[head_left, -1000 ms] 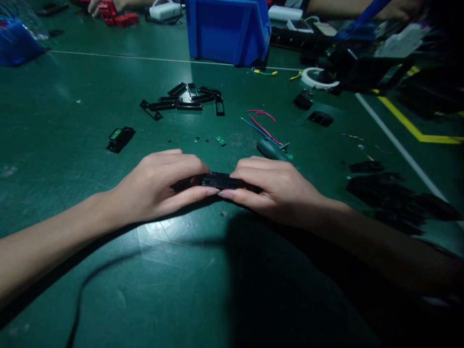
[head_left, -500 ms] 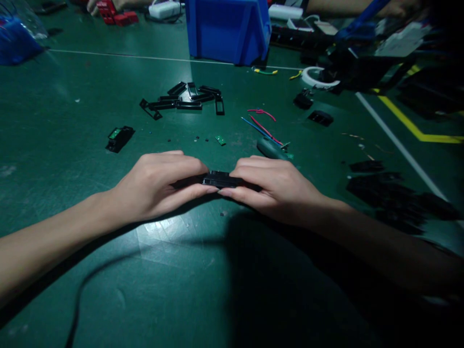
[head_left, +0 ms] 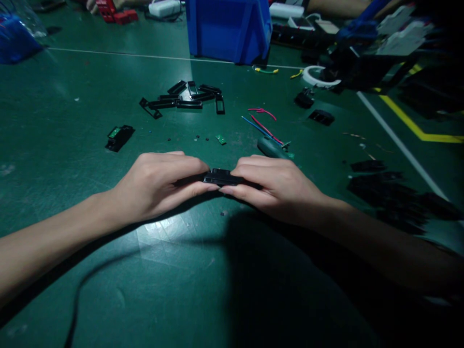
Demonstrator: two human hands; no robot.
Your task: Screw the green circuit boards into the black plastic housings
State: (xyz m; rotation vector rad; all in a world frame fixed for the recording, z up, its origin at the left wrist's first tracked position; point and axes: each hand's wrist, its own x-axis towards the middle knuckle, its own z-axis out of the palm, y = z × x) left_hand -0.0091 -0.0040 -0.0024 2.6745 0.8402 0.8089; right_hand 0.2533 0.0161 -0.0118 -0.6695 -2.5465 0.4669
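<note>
Between my two hands is a small black plastic housing point(head_left: 222, 178), its ends covered by my fingers. My left hand point(head_left: 165, 180) pinches its left end, thumb at the near side and fingers at the far side. From the other end my right hand point(head_left: 266, 179) grips it the same way, the two thumb tips almost meeting. Just beyond lie a small green circuit board point(head_left: 220, 139) and a dark green cylinder point(head_left: 271, 147) with red and blue wires. Left of them sits another black housing point(head_left: 119, 137) with a green board in it.
Several black rectangular frames point(head_left: 188, 104) lie farther back, before a blue bin point(head_left: 228, 31). Dark plastic parts point(head_left: 387, 193) are heaped at right. A white ring point(head_left: 319, 77) and two black pieces point(head_left: 321, 117) lie back right. Another person's arm point(head_left: 337, 7) shows at the far edge.
Almost nothing differs. Both hands keep their grip on the black housing, which seems tilted very slightly.
</note>
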